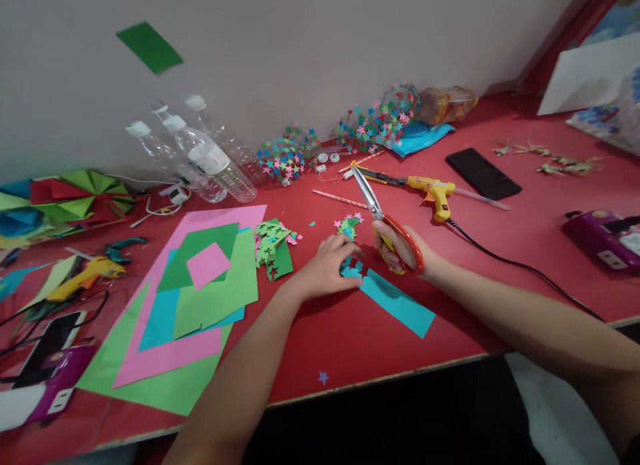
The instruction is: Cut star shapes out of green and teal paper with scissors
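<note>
My right hand (400,246) is wrapped round the red and yellow handles of the scissors (373,202), whose blades point up and away. Beside it, my left hand (333,264) rests low over the table with fingers curved apart around a blue scrap with star-shaped holes (351,268); whether it grips the scrap is unclear. A blue paper strip (399,302) lies just right of the left fingertips. Small green and pink stars (349,225) are piled beyond the left hand, and punched green scraps (271,244) lie to its left.
Coloured sheets (220,312) cover the left of the red table (300,358). Clear bottles (215,158) and star-covered balls (287,155) stand along the wall. A yellow glue gun (437,193) with its cord and a black phone (483,173) lie at the right.
</note>
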Demonstrator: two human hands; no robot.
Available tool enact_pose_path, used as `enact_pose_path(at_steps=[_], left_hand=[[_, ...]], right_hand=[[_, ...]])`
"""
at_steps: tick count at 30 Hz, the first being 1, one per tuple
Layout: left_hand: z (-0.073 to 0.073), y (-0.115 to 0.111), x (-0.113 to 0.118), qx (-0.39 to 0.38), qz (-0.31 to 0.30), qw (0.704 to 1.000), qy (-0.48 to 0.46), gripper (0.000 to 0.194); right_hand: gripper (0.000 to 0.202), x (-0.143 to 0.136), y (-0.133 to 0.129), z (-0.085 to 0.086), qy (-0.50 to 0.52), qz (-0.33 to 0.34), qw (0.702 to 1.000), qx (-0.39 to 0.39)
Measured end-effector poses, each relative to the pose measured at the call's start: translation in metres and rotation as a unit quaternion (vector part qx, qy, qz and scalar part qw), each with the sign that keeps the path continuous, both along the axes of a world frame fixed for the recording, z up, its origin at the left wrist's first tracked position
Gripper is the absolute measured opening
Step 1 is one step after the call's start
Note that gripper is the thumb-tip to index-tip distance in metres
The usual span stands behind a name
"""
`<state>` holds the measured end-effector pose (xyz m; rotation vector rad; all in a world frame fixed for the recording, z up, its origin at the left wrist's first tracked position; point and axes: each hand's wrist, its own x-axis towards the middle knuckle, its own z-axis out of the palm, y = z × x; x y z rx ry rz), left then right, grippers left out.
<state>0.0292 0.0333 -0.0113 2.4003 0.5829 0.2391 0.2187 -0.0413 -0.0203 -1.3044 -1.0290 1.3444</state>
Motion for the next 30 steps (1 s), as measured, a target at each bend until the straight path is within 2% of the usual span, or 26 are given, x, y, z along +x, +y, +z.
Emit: enact_pose_path(at_steps=[2,5,9,13,17,20,23,25,27,30], left_hand=[[0.005,-0.007,0.002,0.007,-0.040,0.998,0.041,0.035],[0.007,-0.013,0.005,0.020,-0.078,0.994,0.075,0.023],[0.004,-0.017,0.008,0.004,-0.070,0.994,0.078,0.015],[-0.002,-0.018,0.012,-0.030,-0.038,0.998,0.026,0.005],[-0.003,-0.015,0.011,-0.114,0.058,0.990,-0.057,0.005],[-0.004,-0.007,0.006,-0.182,0.117,0.968,-0.130,0.006],[-0.007,-0.002,0.003,-0.213,0.129,0.952,-0.176,0.008],[-0.011,-0.001,0.004,-0.194,0.140,0.948,-0.211,0.009],[-0.014,0.000,0.004,-0.112,0.182,0.940,-0.266,0.016],[-0.014,0.001,0.004,0.017,0.270,0.900,-0.343,0.028]], right_hand=[[0.047,0.000,0.001,-0.001,0.004,-0.005,1.000,0.002],[0.047,-0.001,0.001,-0.002,0.007,-0.013,1.000,-0.002],[0.046,-0.002,0.000,0.000,0.003,-0.019,1.000,-0.009],[0.045,-0.004,-0.002,0.008,-0.031,-0.016,0.999,-0.017],[0.045,-0.003,-0.003,0.016,-0.120,0.049,0.991,-0.032],[0.031,-0.003,-0.004,0.015,-0.139,0.085,0.985,-0.052],[0.018,-0.005,-0.008,0.014,-0.141,0.149,0.977,-0.057],[0.018,-0.007,-0.011,0.015,-0.131,0.170,0.976,-0.049],[0.020,-0.008,-0.013,0.019,-0.120,0.153,0.980,-0.045],[0.023,-0.009,-0.014,0.025,-0.113,0.099,0.988,-0.037]])
